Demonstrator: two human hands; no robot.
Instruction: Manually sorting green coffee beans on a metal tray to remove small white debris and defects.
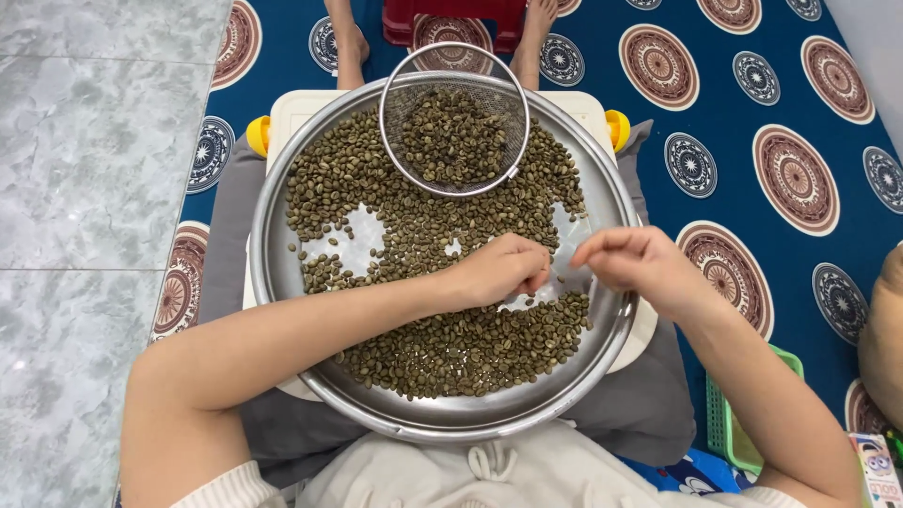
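Note:
A wide round steel tray (282, 202) rests on my lap, covered with several green coffee beans (451, 348). My left hand (499, 271) lies over the beans near the tray's middle, fingers curled as if pinching beans; what it holds is hidden. My right hand (640, 268) hovers at the tray's right rim, fingertips pinched together, with nothing visible between them. A round wire-mesh sieve (454, 120) partly filled with beans sits on the far side of the tray.
Under the tray is a cream board with yellow knobs (258, 134) on a grey cushion. A person's bare feet (350, 47) and a red stool (451, 19) are beyond it. A green basket (729, 433) sits at my right. Grey marble floor (85, 188) lies left of the blue patterned mat.

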